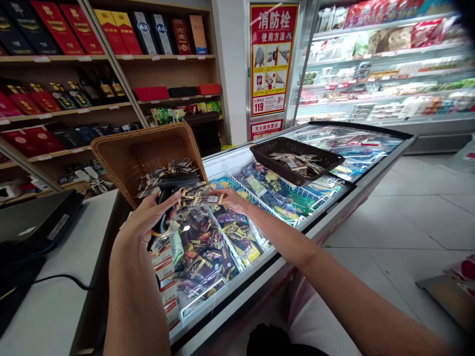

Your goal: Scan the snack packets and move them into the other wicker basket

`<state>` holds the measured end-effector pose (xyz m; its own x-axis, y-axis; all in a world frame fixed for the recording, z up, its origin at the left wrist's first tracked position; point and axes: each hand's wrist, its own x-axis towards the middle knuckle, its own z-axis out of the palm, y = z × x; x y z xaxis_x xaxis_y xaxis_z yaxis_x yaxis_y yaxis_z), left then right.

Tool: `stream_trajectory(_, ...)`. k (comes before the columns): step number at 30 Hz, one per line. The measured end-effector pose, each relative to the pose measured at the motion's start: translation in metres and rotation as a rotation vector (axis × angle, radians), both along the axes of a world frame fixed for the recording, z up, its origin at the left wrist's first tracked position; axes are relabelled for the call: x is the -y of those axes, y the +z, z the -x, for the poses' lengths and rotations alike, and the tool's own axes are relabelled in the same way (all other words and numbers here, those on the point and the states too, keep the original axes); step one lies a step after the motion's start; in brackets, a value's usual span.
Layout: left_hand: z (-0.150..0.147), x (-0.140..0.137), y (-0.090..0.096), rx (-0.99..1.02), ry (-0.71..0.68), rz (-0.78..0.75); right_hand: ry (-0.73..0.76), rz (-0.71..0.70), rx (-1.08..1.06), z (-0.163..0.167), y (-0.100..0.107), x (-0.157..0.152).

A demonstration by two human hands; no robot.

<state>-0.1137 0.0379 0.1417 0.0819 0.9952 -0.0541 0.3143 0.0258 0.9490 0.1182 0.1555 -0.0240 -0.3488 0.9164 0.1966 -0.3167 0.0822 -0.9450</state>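
My left hand (143, 217) is wrapped round the handle of a black barcode scanner (178, 181), whose head points to the right. My right hand (233, 201) pinches a small clear snack packet (211, 198) with a barcode label, just right of the scanner. Behind both hands a tan wicker basket (148, 132) leans tilted, with many small packets (156, 179) inside it. More loose packets lie near my left hand over the freezer glass. A dark brown woven basket (326, 157) further right on the freezer holds similar packets (299, 163).
The chest freezer (297, 232) holds wrapped ice creams (241, 240) in white wire dividers. At left stands a counter (70, 262) with a black device (40, 222) and a cable. Shelves of boxes and bottles line the back; a refrigerated display (374, 69) stands at right.
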Motion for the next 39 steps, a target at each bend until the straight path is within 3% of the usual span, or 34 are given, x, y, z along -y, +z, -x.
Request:
stream_trajectory(4,-0.006,-0.003,-0.002,-0.040,-0.028,0.019,0.027,0.061,-0.033,-0.019,0.006,-0.010)
stream_trajectory(10,-0.017,-0.003,-0.004,-0.097,-0.031,0.049,-0.171,0.006,0.013,-0.030,0.006,-0.019)
stream_trajectory(16,-0.023,-0.004,-0.007,-0.096,-0.033,0.042,-0.394,0.097,-0.222,-0.034,0.014,-0.024)
stream_trajectory(21,-0.025,-0.006,-0.010,-0.163,-0.075,0.072,-0.455,0.228,-0.212,-0.044,0.017,-0.032)
stream_trajectory(28,-0.028,-0.008,-0.013,-0.264,-0.215,0.105,-0.589,0.272,-0.289,-0.052,0.014,-0.039)
stream_trajectory(33,-0.036,-0.005,-0.010,-0.268,-0.208,0.088,-0.687,0.292,-0.242,-0.050,0.017,-0.036)
stream_trajectory(39,-0.040,-0.002,-0.006,-0.266,-0.191,0.092,-0.692,0.319,-0.207,-0.049,0.022,-0.030)
